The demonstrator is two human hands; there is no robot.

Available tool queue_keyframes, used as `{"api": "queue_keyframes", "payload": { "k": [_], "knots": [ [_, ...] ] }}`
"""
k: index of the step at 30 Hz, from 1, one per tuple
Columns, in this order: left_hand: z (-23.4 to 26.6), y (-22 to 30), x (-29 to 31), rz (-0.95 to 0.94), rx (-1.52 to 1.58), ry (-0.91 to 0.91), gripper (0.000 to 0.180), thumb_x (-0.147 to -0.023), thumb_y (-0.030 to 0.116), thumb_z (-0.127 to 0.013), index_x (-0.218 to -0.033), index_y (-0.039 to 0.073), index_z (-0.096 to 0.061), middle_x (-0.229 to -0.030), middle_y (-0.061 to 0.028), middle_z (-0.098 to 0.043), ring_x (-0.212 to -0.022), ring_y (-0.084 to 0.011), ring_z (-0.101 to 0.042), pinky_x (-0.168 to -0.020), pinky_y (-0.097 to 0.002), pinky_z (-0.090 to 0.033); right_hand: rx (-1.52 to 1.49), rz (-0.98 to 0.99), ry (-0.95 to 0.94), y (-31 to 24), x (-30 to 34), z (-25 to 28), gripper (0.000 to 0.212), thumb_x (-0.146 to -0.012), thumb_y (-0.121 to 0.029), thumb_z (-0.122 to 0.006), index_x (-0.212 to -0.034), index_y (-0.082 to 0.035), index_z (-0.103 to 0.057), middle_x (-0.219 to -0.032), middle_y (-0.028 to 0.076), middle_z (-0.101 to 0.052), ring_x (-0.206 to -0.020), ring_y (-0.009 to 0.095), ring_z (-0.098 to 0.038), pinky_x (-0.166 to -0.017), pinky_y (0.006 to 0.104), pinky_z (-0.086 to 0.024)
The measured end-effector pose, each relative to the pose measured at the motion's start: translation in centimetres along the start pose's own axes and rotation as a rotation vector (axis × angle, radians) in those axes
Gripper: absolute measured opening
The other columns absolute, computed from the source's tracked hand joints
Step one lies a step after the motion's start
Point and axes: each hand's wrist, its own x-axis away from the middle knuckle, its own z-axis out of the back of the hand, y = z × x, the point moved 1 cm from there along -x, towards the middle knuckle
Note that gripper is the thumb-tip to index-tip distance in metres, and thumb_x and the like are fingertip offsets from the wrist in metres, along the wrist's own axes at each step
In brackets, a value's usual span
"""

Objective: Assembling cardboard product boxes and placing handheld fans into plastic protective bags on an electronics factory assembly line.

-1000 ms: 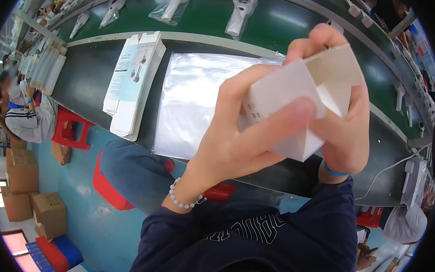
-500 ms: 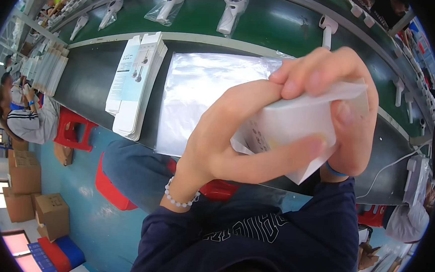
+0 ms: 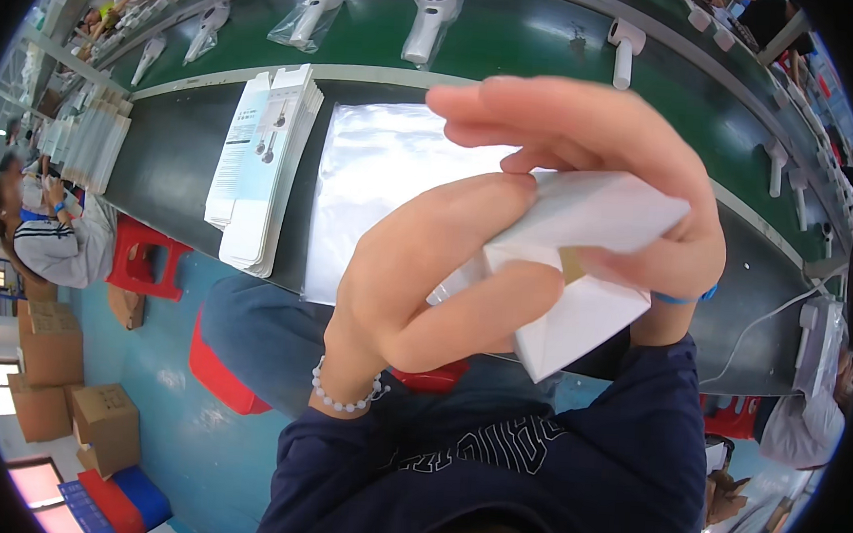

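Observation:
Above the table's near edge I hold a small white paperboard box (image 3: 573, 339) with its end flaps standing loose. My left hand (image 3: 387, 274) wraps round its left side, the thumb laid across the open end. On the far right side my right hand (image 3: 681, 179) curves round the box, with its thumb against a flap and its fingers stretched out to the left over the top. The inside of the box is mostly hidden by my thumbs. Beneath my hands lies a pile of clear plastic bags (image 3: 353, 184).
Flattened printed cartons (image 3: 257, 168) are stacked on the dark table (image 3: 168, 173) left of the bags. Beyond runs a green conveyor belt (image 3: 528, 43) carrying white handheld devices (image 3: 429, 22), some bagged. Co-workers sit at both sides. A white cable (image 3: 755, 331) lies at right.
My right hand's fingers have straightened and lifted off the box toward the left. The box has tilted and dropped slightly, its open end now facing me more. Devices on the belt have shifted left.

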Motion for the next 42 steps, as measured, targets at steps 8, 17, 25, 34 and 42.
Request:
{"api": "queue_keyframes", "payload": {
  "k": [8,17,25,34,42],
  "knots": [
    [0.0,-0.8,-0.5,0.029,0.015,-0.008,0.038,-0.059,0.014,-0.081,-0.092,0.006,-0.063,-0.11,-0.0238,-0.059,-0.093,-0.0377,-0.063,-0.076,-0.0394,-0.055,0.341,0.164,-0.055,-0.8,0.6,1.2,0.033,-0.072,0.014,-0.051,-0.103,0.002,-0.051,-0.111,0.033,-0.054,-0.103,0.042,-0.062,-0.095,0.0446,-0.049],
    [0.1,-2.7,0.7,-0.003,0.231,0.003,0.031,-0.062,0.007,-0.074,-0.092,0.007,-0.066,-0.118,-0.0234,-0.059,-0.101,-0.0373,-0.061,-0.082,-0.0403,-0.052,0.525,0.127,-0.387,-2.9,0.1,3.8,0.042,-0.066,0.004,-0.069,-0.107,0.003,-0.06,-0.107,0.031,-0.058,-0.107,0.041,-0.059,-0.094,0.0459,-0.048],
    [0.2,-2.4,1.3,0.189,0.297,-0.103,0.03,-0.066,0.007,-0.071,-0.095,0.012,-0.063,-0.12,-0.0235,-0.058,-0.104,-0.0389,-0.059,-0.087,-0.0427,-0.049,0.743,-0.133,0.2,-3.9,1.5,-0.9,0.029,-0.066,0.007,-0.067,-0.095,0.002,-0.068,-0.108,0.017,-0.064,-0.099,0.029,-0.063,-0.08,0.0331,-0.049],
    [-0.6,-2.9,1.3,0.106,0.276,0.011,0.035,-0.065,0.005,-0.076,-0.096,0.01,-0.059,-0.12,-0.0263,-0.057,-0.101,-0.0404,-0.061,-0.084,-0.043,-0.051,0.99,-0.093,0.17,-3.8,1.2,-1.5,0.035,-0.066,0.006,-0.068,-0.1,0.002,-0.069,-0.102,0.018,-0.067,-0.096,0.03,-0.065,-0.082,0.0335,-0.05],
    [-0.1,-3.2,-0.9,0.029,0.189,0.022,0.082,-0.063,0.005,-0.081,-0.134,0.008,-0.041,-0.123,-0.0245,-0.056,-0.117,-0.0392,-0.054,-0.101,-0.0486,-0.039,0.802,0.045,0.04,-3.4,0.3,0.4,0.04,-0.068,-0.002,-0.063,-0.107,0.006,-0.065,-0.106,0.02,-0.065,-0.099,0.032,-0.062,-0.085,0.0353,-0.048]
  ]
}}
